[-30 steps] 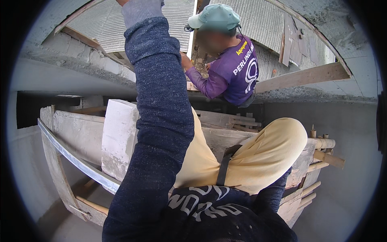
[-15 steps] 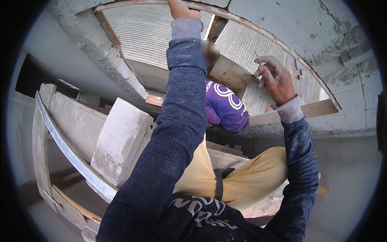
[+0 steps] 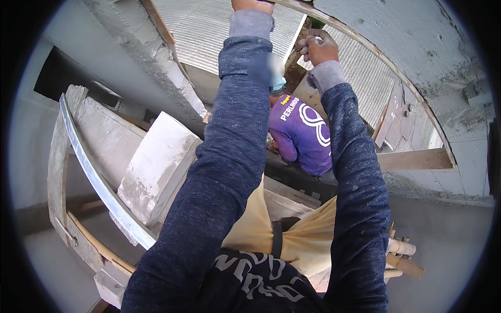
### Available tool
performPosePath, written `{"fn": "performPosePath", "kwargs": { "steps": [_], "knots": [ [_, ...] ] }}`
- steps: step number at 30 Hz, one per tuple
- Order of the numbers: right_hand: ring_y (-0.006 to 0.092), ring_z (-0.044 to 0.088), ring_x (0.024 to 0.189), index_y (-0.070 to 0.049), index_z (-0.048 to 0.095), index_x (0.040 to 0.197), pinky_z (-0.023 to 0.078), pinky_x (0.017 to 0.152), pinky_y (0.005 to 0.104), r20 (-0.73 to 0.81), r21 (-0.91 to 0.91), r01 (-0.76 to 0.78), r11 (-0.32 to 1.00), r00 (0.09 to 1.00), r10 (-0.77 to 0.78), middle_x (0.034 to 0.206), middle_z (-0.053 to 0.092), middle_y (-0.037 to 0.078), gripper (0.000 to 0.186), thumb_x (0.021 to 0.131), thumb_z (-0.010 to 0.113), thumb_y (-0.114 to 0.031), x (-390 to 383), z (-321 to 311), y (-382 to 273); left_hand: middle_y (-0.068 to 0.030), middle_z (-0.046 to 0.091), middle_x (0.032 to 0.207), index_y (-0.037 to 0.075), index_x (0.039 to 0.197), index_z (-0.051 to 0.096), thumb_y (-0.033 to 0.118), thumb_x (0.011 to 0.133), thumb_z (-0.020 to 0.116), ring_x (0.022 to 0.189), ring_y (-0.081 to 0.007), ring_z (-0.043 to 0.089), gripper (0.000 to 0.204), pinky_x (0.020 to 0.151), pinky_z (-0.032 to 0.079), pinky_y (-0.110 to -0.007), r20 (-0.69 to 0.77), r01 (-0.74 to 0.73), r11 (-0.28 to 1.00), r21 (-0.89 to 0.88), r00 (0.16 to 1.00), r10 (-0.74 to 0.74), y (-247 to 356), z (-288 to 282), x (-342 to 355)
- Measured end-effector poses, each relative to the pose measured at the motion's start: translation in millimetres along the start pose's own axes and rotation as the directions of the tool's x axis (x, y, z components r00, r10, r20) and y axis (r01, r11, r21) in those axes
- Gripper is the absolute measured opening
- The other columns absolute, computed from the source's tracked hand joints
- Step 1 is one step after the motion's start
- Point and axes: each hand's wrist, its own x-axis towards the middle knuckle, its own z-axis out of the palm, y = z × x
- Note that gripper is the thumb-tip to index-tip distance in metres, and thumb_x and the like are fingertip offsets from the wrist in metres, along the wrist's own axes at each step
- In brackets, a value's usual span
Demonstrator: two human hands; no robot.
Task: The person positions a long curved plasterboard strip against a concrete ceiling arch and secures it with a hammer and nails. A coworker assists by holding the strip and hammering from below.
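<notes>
Both my arms, in dark blue sleeves, reach upward. My left hand (image 3: 253, 5) is at the picture's top edge, against a thin wooden strip (image 3: 396, 78) that runs along the concrete wall; most of the hand is cut off. My right hand (image 3: 315, 48) is raised beside it, just under the same strip, fingers curled closed and pinching something small and thin that I cannot make out. Behind my hands lies corrugated metal sheeting (image 3: 219, 31).
A person in a purple shirt (image 3: 302, 135) crouches below, between my arms. A white block (image 3: 156, 167) leans on a wooden frame at the left, with a curved metal strip (image 3: 94, 177) in front. A wooden plank (image 3: 412, 159) crosses at the right.
My right hand has moved up and left toward my left hand and has closed from a looser grip. My view has tilted further upward.
</notes>
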Motion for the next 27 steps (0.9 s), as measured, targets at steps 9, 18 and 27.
{"fn": "performPosePath", "kwargs": {
  "steps": [9, 18, 27],
  "knots": [
    [0.0154, 0.064, 0.063, 0.000, 0.062, 0.103, 0.051, 0.051, 0.0268, 0.017, 0.146, 0.065, 0.987, 0.998, -0.068, 0.084, 0.067, 0.012, 0.022, 0.087, 0.051, -0.009, 23.6, 23.5, -2.2, -0.0135, 0.049, 0.127, 0.010, 0.127, 0.044, 0.043, 0.091, 0.047, 0.117, -0.0338, 0.046, 0.049, 0.095, 0.039, -0.055, -0.001, 0.134, 0.991, 0.030, 0.991, -0.134, 3.6, -2.2, 1.9],
    [0.0142, 0.061, 0.059, 0.003, 0.061, 0.101, 0.049, 0.055, 0.0271, 0.031, 0.114, 0.031, 0.993, 0.999, -0.035, 0.084, 0.068, 0.010, 0.024, 0.088, 0.054, -0.015, 42.9, 64.4, -22.9, -0.0182, 0.038, 0.136, 0.007, 0.137, 0.031, 0.050, 0.089, 0.047, 0.121, -0.0400, 0.039, 0.066, 0.098, 0.033, -0.059, -0.024, 0.221, 0.959, 0.179, 0.975, -0.220, 17.6, 2.5, -4.9],
    [0.0152, 0.063, 0.061, 0.004, 0.060, 0.102, 0.049, 0.053, 0.0264, -0.035, 0.259, 0.048, 0.965, 0.999, -0.040, 0.083, 0.068, 0.011, 0.022, 0.085, 0.051, -0.008, 49.4, 75.6, -15.7, -0.0199, 0.037, 0.136, 0.006, 0.138, 0.028, 0.054, 0.087, 0.050, 0.122, -0.0403, 0.037, 0.073, 0.098, 0.033, -0.058, 0.001, 0.242, 0.951, 0.191, 0.969, -0.246, 20.0, 3.9, -10.8]
  ]
}}
